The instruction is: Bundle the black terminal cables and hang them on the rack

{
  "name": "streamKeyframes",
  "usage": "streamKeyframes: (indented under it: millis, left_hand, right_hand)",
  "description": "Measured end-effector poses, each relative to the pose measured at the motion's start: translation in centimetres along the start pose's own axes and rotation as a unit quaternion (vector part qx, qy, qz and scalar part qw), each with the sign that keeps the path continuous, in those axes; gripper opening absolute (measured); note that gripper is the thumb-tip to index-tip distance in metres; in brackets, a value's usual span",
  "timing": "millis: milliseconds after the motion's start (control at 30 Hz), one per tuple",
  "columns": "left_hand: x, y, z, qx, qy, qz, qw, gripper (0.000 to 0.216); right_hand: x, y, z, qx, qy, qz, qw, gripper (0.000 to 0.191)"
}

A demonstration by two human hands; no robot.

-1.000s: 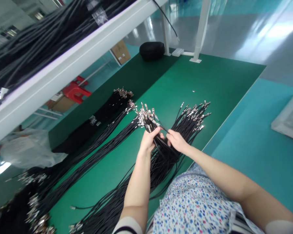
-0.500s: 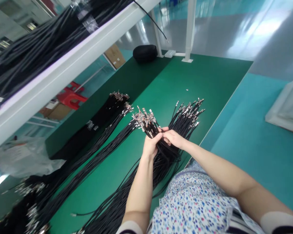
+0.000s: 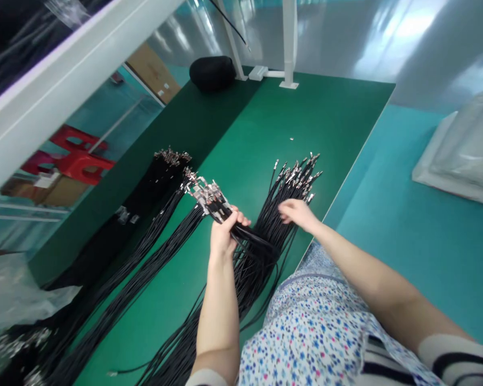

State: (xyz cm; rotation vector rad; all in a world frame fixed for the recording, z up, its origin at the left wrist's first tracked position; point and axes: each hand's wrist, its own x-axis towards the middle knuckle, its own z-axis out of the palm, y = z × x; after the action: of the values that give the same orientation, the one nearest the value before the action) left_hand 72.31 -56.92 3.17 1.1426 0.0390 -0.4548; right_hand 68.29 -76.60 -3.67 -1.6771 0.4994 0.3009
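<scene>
My left hand (image 3: pixel 224 235) is closed round a small bunch of black cables (image 3: pixel 241 231) whose metal terminals (image 3: pixel 204 192) stick out to the upper left. My right hand (image 3: pixel 297 211) hovers over a larger loose pile of black cables (image 3: pixel 265 225) fanned out on the green table mat (image 3: pixel 317 115), near their terminal ends (image 3: pixel 300 171). Its fingers curl downward toward the pile; whether they pinch a cable I cannot make out.
More black cable bundles (image 3: pixel 145 236) lie in long rows on the left of the mat. A black pouch (image 3: pixel 212 72) and white frame posts (image 3: pixel 288 43) stand at the far end. A white shelf beam (image 3: pixel 64 80) runs overhead left. A plastic-wrapped package (image 3: pixel 462 150) sits right.
My right hand has let go of the bunch in my left hand and moved right, over the loose pile. The view has shifted so everything sits lower and further left.
</scene>
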Motion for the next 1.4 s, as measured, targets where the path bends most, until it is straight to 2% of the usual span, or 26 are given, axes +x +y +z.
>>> streamKeyframes:
  millis: [67,200,300,433,667,767,833,900,1000,1067,1200,1300,1400]
  left_hand:
    - [0.5,0.2,-0.5,-0.004,0.007,-0.012,1.0,0.027]
    - [1.1,0.1,-0.1,0.015,-0.034,-0.033,0.999,0.027]
    - [1.1,0.0,0.6,0.032,-0.057,-0.041,0.997,0.026]
    - [0.7,0.1,0.4,0.019,-0.047,-0.034,0.998,0.027]
    - [-0.1,0.0,0.3,0.023,-0.063,-0.012,0.998,0.027]
    - [-0.7,0.1,0.4,0.031,-0.072,-0.009,0.997,0.025]
    - [-1.1,0.4,0.4,0.041,-0.082,-0.01,0.996,0.025]
    - [-1.6,0.8,0.5,0.064,-0.095,-0.013,0.993,0.025]
    - [-2.2,1.4,0.9,0.118,-0.12,-0.016,0.986,0.025]
    - [-2.6,1.5,1.1,0.152,-0.141,-0.014,0.978,0.024]
    - [-2.7,1.0,0.8,0.158,-0.134,-0.006,0.978,0.024]
    - [-2.5,0.4,0.7,0.152,-0.103,0.011,0.983,0.026]
    - [-2.4,-0.2,1.1,0.151,-0.079,0.011,0.985,0.031]
  right_hand:
    - [1.2,3.1,-1.7,-0.068,0.066,0.087,0.992,0.021]
    - [2.2,6.6,-2.8,-0.16,0.053,0.128,0.977,0.036]
    - [2.5,7.1,-2.5,-0.195,0.028,0.131,0.972,0.032]
    - [2.8,6.8,-2.8,-0.194,-0.003,0.146,0.97,0.027]
    - [2.5,7.1,-2.6,-0.106,0.053,0.154,0.981,0.021]
    - [0.5,6.8,-2.1,-0.053,0.089,0.118,0.988,0.019]
    - [-1.6,5.6,-1.5,-0.015,0.108,0.078,0.991,0.02]
    - [-4.1,3.3,-0.4,0.029,0.101,-0.003,0.994,0.02]
    - [-7.5,-1.4,1.8,0.045,0.041,-0.179,0.982,0.023]
    - [-8.8,-4.5,3.0,0.006,-0.002,-0.258,0.966,0.024]
    - [-8.6,-8.5,3.7,-0.158,-0.067,-0.3,0.938,0.022]
    - [-8.2,-9.5,3.5,-0.283,-0.045,-0.331,0.899,0.013]
    - [-8.7,-9.4,3.2,-0.282,-0.03,-0.352,0.892,0.008]
